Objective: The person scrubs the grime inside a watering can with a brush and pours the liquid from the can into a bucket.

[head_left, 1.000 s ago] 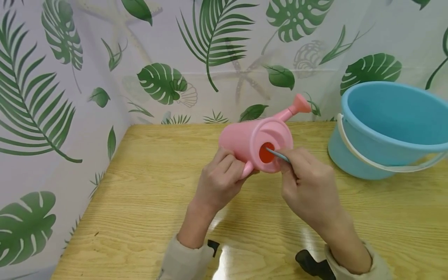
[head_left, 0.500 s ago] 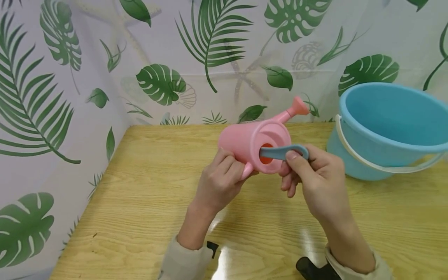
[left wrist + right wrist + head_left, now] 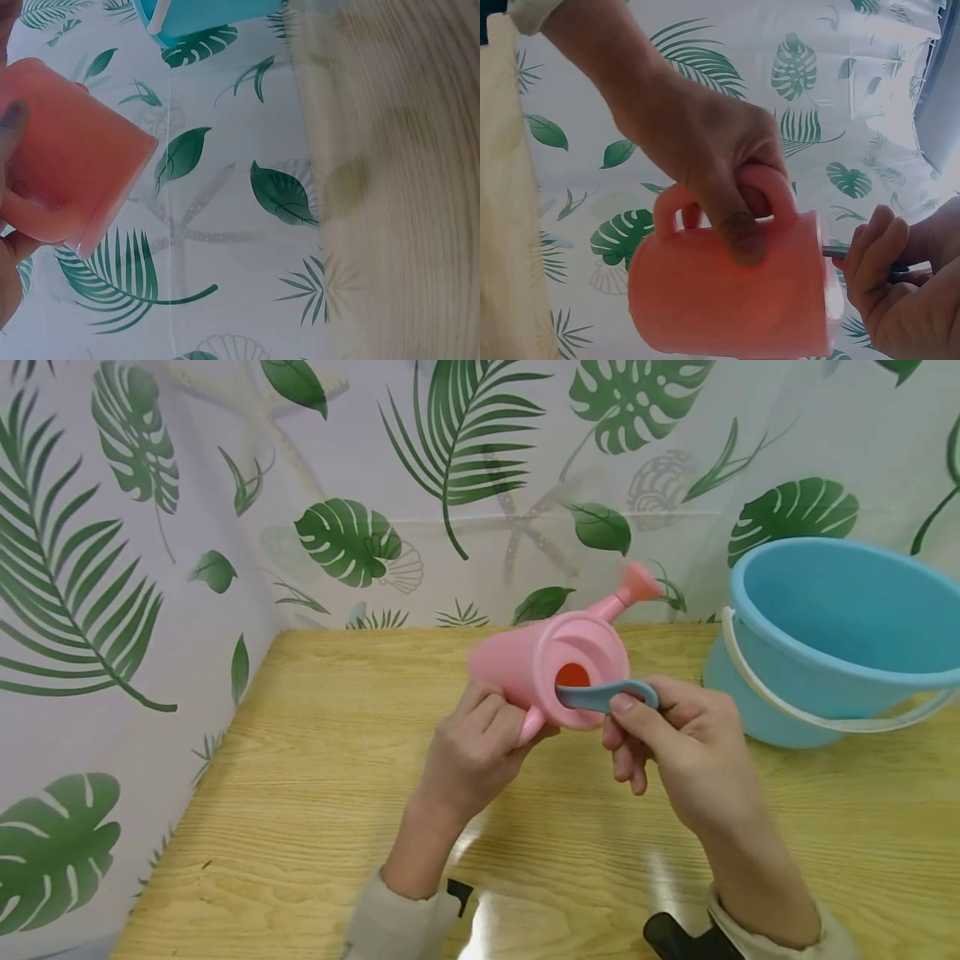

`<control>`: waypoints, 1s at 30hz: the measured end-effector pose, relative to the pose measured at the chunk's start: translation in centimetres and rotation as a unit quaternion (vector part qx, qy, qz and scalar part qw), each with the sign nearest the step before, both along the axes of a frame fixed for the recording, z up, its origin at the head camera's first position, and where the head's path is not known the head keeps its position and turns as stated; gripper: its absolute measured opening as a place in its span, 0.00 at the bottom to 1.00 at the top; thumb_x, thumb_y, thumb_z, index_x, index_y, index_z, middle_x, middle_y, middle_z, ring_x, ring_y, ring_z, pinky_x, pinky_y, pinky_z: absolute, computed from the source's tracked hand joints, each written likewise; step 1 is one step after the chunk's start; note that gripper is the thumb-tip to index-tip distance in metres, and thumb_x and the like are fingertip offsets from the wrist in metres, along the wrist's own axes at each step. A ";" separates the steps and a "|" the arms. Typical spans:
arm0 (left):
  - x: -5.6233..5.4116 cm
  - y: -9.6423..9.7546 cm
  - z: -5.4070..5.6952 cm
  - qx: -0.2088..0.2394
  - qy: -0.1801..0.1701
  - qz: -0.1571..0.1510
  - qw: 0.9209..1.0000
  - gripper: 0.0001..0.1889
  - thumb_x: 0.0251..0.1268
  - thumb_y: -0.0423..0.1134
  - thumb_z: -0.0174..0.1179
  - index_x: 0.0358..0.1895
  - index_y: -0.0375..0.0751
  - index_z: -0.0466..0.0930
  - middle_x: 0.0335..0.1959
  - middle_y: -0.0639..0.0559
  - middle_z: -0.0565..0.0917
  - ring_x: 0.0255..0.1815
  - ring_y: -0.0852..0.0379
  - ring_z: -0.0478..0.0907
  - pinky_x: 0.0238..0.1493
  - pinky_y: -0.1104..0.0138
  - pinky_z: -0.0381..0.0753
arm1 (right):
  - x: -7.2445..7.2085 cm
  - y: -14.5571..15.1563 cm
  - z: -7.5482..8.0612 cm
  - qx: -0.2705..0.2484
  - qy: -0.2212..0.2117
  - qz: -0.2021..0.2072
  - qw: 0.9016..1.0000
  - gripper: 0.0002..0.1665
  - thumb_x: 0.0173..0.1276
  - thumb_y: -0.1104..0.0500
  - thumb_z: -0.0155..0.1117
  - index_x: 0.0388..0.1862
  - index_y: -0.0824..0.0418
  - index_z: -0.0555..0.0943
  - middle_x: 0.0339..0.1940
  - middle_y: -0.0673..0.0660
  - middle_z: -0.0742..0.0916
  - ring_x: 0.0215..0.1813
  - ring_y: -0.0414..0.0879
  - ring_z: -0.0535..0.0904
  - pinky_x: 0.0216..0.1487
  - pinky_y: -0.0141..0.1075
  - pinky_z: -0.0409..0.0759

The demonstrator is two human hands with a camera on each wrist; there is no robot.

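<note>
My left hand (image 3: 480, 735) grips the handle of a pink watering can (image 3: 510, 653), which lies tilted on its side with its round top opening facing me. Its spout and flared rose (image 3: 641, 583) point up and to the right. Between thumb and fingers my right hand (image 3: 690, 756) pinches a flat blue-grey handle (image 3: 600, 695) with a rounded end. The far end of that piece goes into the opening and is hidden inside, where orange-red shows. In the right wrist view the left thumb lies along the can's body (image 3: 727, 307), under the looped handle (image 3: 769, 191).
A large light-blue bucket (image 3: 810, 693) with a white carrying handle (image 3: 757, 681) stands on the right. Beneath the hands is a wood-grain table (image 3: 315, 793). A leaf-print cloth (image 3: 360, 460) rises behind the table and along its left side.
The right hand has shifted right and turned, so the blue-grey handle now shows its flat side and more of its length. The handle's angle then dipped slightly. Left hand and watering can stay nearly still.
</note>
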State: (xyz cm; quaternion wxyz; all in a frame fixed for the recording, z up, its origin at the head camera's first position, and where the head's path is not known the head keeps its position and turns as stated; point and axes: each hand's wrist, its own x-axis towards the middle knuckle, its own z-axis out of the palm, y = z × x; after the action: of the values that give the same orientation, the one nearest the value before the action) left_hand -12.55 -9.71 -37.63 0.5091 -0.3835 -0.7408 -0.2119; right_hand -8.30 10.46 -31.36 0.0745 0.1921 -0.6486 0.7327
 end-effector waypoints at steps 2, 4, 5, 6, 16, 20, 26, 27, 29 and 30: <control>0.1 0.2 -0.1 -0.008 0.003 -0.003 1.000 0.21 0.59 0.45 0.72 0.23 0.42 0.68 0.19 0.52 0.71 0.29 0.54 0.72 0.29 0.74 0.74 | -0.1 0.1 0.0 0.019 0.002 0.001 1.000 0.11 0.73 0.73 0.54 0.29 0.76 0.78 0.19 0.59 0.80 0.13 0.45 0.73 0.11 0.31 0.69; 0.1 0.2 -0.1 -0.011 -0.002 -0.007 1.000 0.21 0.57 0.44 0.73 0.23 0.41 0.68 0.19 0.52 0.71 0.28 0.55 0.72 0.29 0.74 0.74 | -0.1 0.4 -0.1 0.003 0.009 0.004 1.000 0.11 0.72 0.75 0.54 0.29 0.76 0.78 0.19 0.59 0.80 0.13 0.45 0.72 0.11 0.31 0.68; 0.1 0.2 -0.1 -0.011 -0.004 -0.008 1.000 0.21 0.56 0.44 0.74 0.23 0.41 0.69 0.19 0.52 0.71 0.28 0.55 0.72 0.29 0.74 0.74 | -0.1 0.6 -0.1 -0.009 0.016 0.007 1.000 0.11 0.71 0.76 0.53 0.28 0.76 0.78 0.19 0.59 0.79 0.13 0.44 0.72 0.10 0.32 0.66; 0.1 0.3 -0.1 -0.011 -0.005 -0.008 1.000 0.21 0.55 0.44 0.75 0.23 0.41 0.68 0.19 0.52 0.71 0.28 0.55 0.72 0.29 0.74 0.74 | -0.1 0.8 -0.1 -0.019 0.023 0.008 1.000 0.11 0.71 0.77 0.53 0.28 0.76 0.78 0.19 0.59 0.79 0.13 0.44 0.72 0.10 0.32 0.65; 0.3 0.7 0.3 0.010 0.017 -0.017 1.000 0.22 0.55 0.44 0.75 0.23 0.41 0.67 0.18 0.52 0.70 0.29 0.54 0.74 0.31 0.73 0.76 | 0.1 1.7 0.2 -0.015 0.043 0.035 0.998 0.12 0.69 0.80 0.51 0.28 0.74 0.78 0.19 0.58 0.79 0.14 0.44 0.71 0.10 0.33 0.65; 0.2 0.8 0.2 0.018 0.026 -0.028 0.999 0.21 0.57 0.43 0.74 0.24 0.41 0.67 0.19 0.52 0.70 0.30 0.53 0.74 0.33 0.73 0.78 | 0.1 2.0 0.4 0.003 0.060 0.036 0.998 0.13 0.69 0.80 0.52 0.27 0.72 0.79 0.19 0.57 0.78 0.15 0.43 0.71 0.11 0.34 0.64; 0.1 1.1 -0.4 0.015 0.038 -0.029 0.999 0.20 0.61 0.42 0.71 0.23 0.41 0.68 0.19 0.52 0.70 0.29 0.53 0.75 0.34 0.73 0.79 | 0.5 1.4 0.9 0.201 0.072 -0.054 0.976 0.14 0.68 0.74 0.61 0.25 0.60 0.81 0.14 0.50 0.75 0.14 0.39 0.68 0.12 0.32 0.63; 0.1 1.1 -0.5 0.009 0.039 -0.025 0.999 0.20 0.62 0.43 0.70 0.22 0.41 0.68 0.19 0.52 0.70 0.29 0.53 0.75 0.34 0.73 0.79 | 0.7 1.4 0.9 0.228 0.092 -0.068 0.967 0.13 0.67 0.75 0.62 0.27 0.60 0.83 0.13 0.49 0.74 0.13 0.38 0.66 0.12 0.31 0.62; 0.1 1.1 -0.7 0.000 0.042 -0.023 0.999 0.20 0.64 0.42 0.69 0.22 0.41 0.68 0.19 0.52 0.71 0.29 0.53 0.76 0.35 0.72 0.80 | 0.9 1.3 0.9 0.274 0.137 -0.094 0.947 0.13 0.64 0.76 0.64 0.29 0.59 0.85 0.14 0.46 0.72 0.14 0.35 0.64 0.14 0.28 0.60; 0.2 1.1 -0.9 -0.004 0.044 -0.021 0.999 0.20 0.65 0.42 0.68 0.22 0.41 0.68 0.19 0.52 0.71 0.29 0.54 0.76 0.36 0.72 0.80 | 1.0 1.2 0.8 0.301 0.161 -0.107 0.934 0.13 0.62 0.76 0.66 0.30 0.59 0.85 0.14 0.45 0.71 0.15 0.35 0.62 0.16 0.27 0.60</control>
State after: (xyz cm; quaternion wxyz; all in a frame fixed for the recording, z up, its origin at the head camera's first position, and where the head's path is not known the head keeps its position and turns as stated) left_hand -12.39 -8.60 -38.55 0.5350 -0.4098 -0.7104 -0.2028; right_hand -7.31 11.62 -30.55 0.1948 0.2503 -0.8346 0.4504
